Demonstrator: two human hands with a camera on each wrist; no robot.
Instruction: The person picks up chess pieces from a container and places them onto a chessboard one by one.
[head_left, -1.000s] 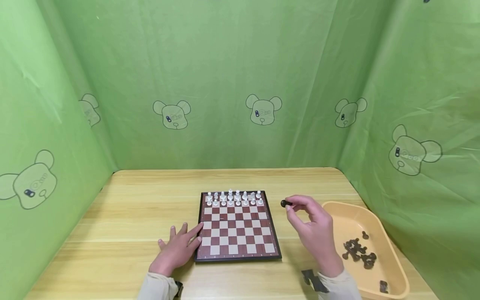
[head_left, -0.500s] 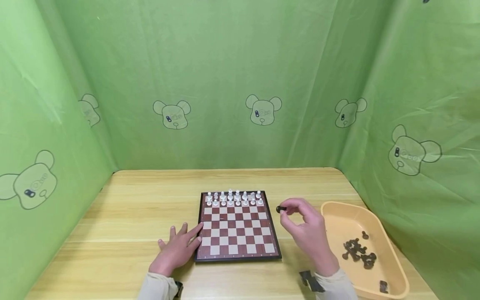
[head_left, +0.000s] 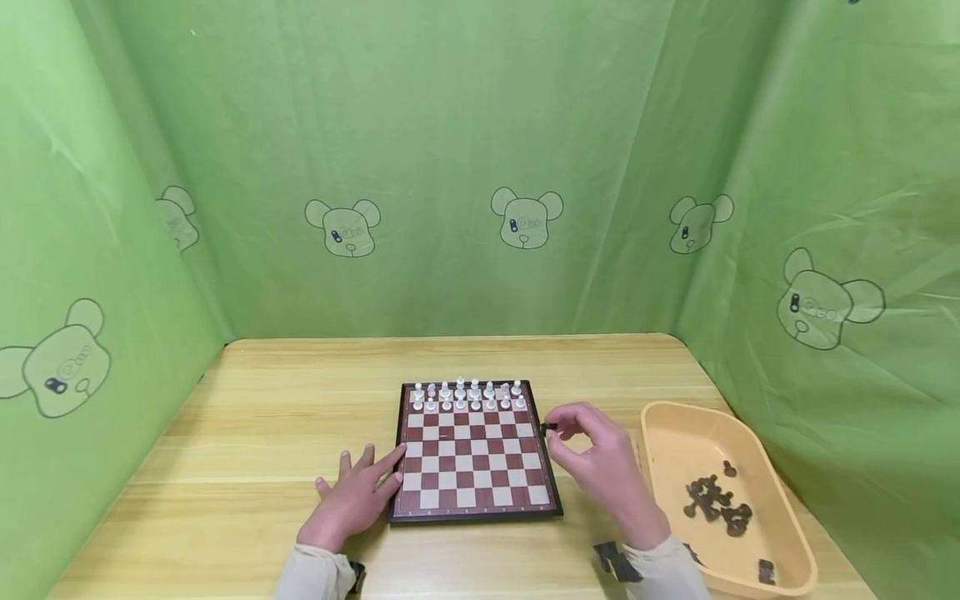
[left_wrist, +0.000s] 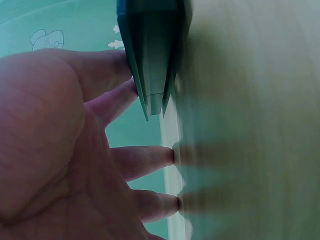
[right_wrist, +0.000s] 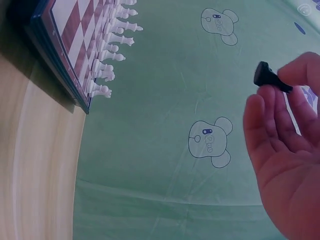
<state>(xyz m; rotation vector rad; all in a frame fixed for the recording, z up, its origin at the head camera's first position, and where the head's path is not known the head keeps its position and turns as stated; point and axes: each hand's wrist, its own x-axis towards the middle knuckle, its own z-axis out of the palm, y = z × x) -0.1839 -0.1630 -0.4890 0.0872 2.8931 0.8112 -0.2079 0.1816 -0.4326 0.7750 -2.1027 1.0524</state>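
Observation:
A chessboard (head_left: pixel 476 458) with brown and white squares lies on the table, white chess pieces (head_left: pixel 461 390) standing in two rows at its far end. My left hand (head_left: pixel 352 504) is spread beside it; thumb and index fingertip touch its left edge, while other fingertips rest on the tabletop in the left wrist view. Between thumb and fingertips, my right hand (head_left: pixel 603 462) pinches a black chess piece (right_wrist: pixel 267 77), just off the board's right edge. The piece is tilted sideways with its wide base toward the board. Fingers partly cover it, so its exact kind is unclear.
To the right stands a shallow orange tray (head_left: pixel 783 500) holding several loose black chess pieces (head_left: pixel 708 498). The wooden table (head_left: pixel 285 392) is enclosed by green fabric walls (head_left: pixel 435 167) printed with bear heads.
My right hand has moved left and slightly nearer to me, carrying the black chess piece from beside the tray to the board's right edge. The left hand stays in place.

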